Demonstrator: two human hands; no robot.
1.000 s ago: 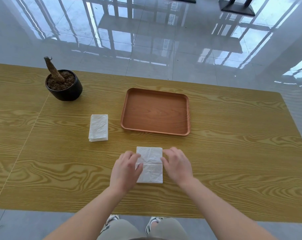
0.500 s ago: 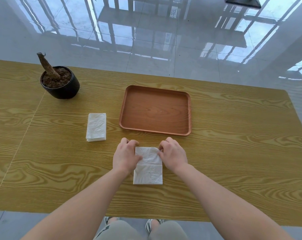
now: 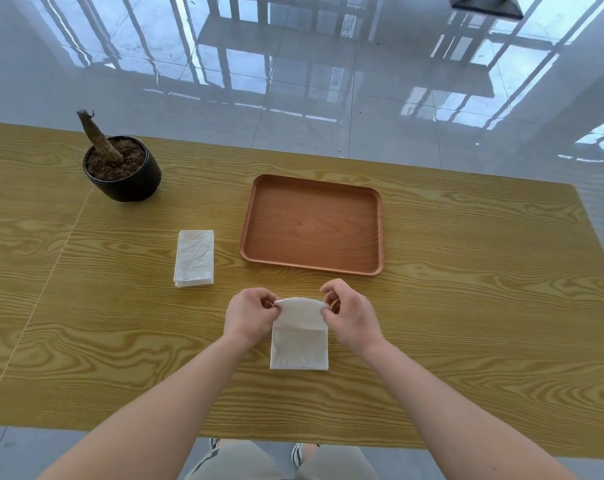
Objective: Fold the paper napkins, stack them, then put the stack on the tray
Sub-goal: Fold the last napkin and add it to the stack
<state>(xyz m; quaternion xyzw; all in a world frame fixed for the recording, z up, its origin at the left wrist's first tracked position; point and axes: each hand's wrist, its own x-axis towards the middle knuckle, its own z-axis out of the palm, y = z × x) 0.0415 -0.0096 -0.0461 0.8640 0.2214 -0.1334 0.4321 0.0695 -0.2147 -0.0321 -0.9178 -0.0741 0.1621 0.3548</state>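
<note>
A white paper napkin (image 3: 299, 344) lies on the wooden table in front of me, its near half flat. Its far half is lifted and curls toward me. My left hand (image 3: 248, 315) pinches the far left corner and my right hand (image 3: 352, 315) pinches the far right corner. A stack of folded white napkins (image 3: 194, 258) rests to the left, apart from both hands. The brown wooden tray (image 3: 312, 224) sits just beyond my hands with nothing on it.
A black pot (image 3: 122, 169) holding soil and a bare stump stands at the back left of the table. The table's far edge runs behind the tray; the near edge is by my knees. Glossy floor tiles lie beyond.
Both hands slid from the napkin's sides to its far corners, pinched them and raised the far half off the table, bending it toward me.
</note>
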